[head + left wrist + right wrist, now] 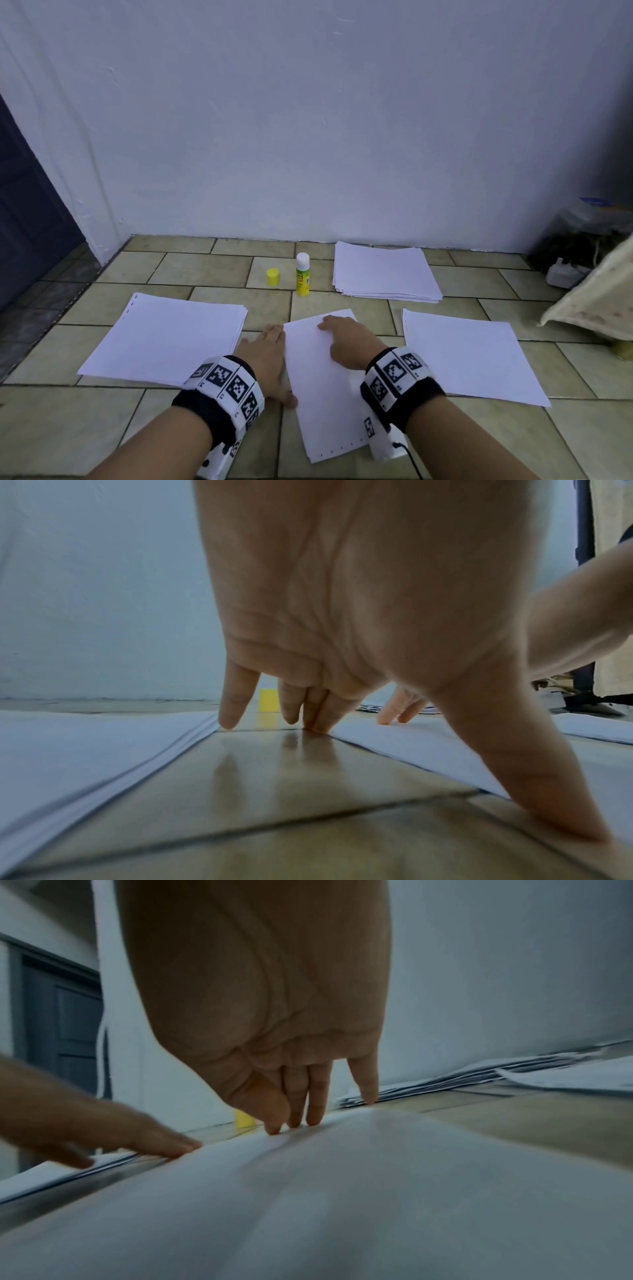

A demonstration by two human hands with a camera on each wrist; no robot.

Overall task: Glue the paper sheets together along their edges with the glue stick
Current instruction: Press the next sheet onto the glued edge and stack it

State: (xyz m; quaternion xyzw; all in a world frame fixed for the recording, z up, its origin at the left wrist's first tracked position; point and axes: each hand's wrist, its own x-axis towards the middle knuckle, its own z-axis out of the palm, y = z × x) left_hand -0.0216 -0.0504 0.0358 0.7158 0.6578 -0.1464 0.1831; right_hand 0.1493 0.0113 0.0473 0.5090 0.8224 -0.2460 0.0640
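White sheet (322,377): right hand (349,342) flat on top, left hand (270,356) flat beside edge, fingers straight.

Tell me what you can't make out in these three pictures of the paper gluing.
- Glue stick label: head view, too small to read.
- Glue on the middle sheets: head view, not visible; right hand covers part.
- Left hand: left wrist view, its palm hides the glue stick.
- Dark clutter: head view, blurred.
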